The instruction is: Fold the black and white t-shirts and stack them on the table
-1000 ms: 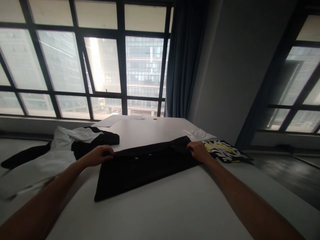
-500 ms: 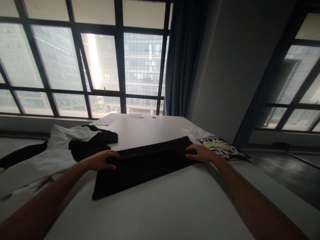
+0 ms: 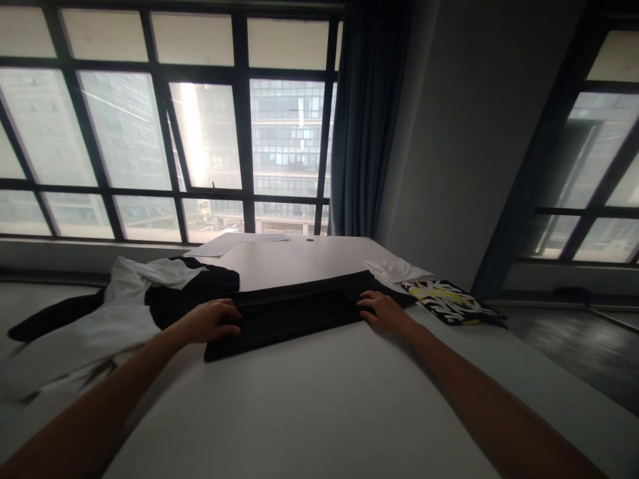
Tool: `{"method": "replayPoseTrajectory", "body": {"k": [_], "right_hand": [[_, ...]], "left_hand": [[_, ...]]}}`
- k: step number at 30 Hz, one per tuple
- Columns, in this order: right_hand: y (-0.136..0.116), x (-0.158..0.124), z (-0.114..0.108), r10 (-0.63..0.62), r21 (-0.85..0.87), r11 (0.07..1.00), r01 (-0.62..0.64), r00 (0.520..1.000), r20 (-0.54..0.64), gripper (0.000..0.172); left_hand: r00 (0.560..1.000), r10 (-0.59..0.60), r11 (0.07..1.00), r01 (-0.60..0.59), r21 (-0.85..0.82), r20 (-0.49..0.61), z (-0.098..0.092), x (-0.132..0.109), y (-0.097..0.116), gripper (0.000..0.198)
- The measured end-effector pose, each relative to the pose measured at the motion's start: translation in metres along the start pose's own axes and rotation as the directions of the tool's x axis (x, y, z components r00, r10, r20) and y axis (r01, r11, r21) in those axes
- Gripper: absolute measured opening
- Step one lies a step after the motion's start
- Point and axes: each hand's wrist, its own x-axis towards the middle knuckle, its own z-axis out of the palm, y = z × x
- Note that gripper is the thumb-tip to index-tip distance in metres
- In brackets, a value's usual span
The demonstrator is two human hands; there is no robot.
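Note:
A black piece of cloth (image 3: pixel 294 319), seemingly a folded garment, lies as a long band across the white table (image 3: pixel 299 406). On its left end rests my left hand (image 3: pixel 212 321), the thumb apart from the curved fingers. My right hand (image 3: pixel 382 311) lies on the right part of the cloth with its fingers spread. Neither hand shows cloth pinched between thumb and fingers. The dark fabric hides its layers and folds.
To the left lie a crumpled white garment (image 3: pixel 127 319) and black clothing (image 3: pixel 219 276). On the right are a small white cloth (image 3: pixel 399 271) and a folded black, white and yellow patterned garment (image 3: pixel 449 303). Papers (image 3: pixel 217 245) lie at the far edge, before the windows.
The near edge of the black cloth has shifted away from me, and the band looks narrower. My right hand has moved left and turned palm down; my left hand has moved slightly right.

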Motion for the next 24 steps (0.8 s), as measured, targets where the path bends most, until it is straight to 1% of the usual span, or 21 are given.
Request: {"method": "replayPoseTrajectory", "body": {"k": [2, 3, 6, 9, 15, 18, 24], "right_hand": [[0.001, -0.002, -0.002, -0.012, 0.041, 0.999, 0.011, 1.0, 0.017, 0.031], [0.002, -0.003, -0.002, -0.002, 0.055, 0.998, 0.001, 1.0, 0.025, 0.03], [0.005, -0.004, 0.0, 0.035, 0.083, 0.996, -0.038, 0.999, 0.041, 0.029], [0.006, -0.004, 0.0, 0.047, 0.09, 0.995, -0.051, 0.998, 0.052, 0.029], [0.005, -0.004, -0.001, 0.052, 0.118, 0.991, -0.06, 0.996, 0.066, 0.027], [0.003, -0.005, -0.001, 0.055, 0.134, 0.989, -0.063, 0.996, 0.067, 0.026], [0.003, -0.004, -0.001, 0.043, 0.152, 0.987, -0.052, 0.997, 0.065, 0.026]], "left_hand": [[0.996, 0.012, 0.997, -0.006, -0.071, 0.088, -0.001, -0.002, 0.005, 0.046], [0.994, 0.016, 0.996, -0.006, -0.089, 0.111, -0.001, -0.003, 0.006, 0.043], [0.99, 0.049, 0.993, -0.034, -0.113, 0.132, 0.003, -0.002, 0.009, 0.027], [0.989, 0.09, 0.991, -0.077, -0.109, 0.118, -0.001, -0.001, 0.013, 0.023], [0.989, 0.145, 0.982, -0.139, -0.131, 0.038, -0.026, -0.009, 0.016, 0.027], [0.99, 0.128, 0.986, -0.121, -0.111, 0.056, -0.031, -0.012, 0.018, 0.022], [0.991, 0.04, 0.998, -0.033, -0.058, 0.131, -0.027, -0.009, 0.024, 0.016]]}}
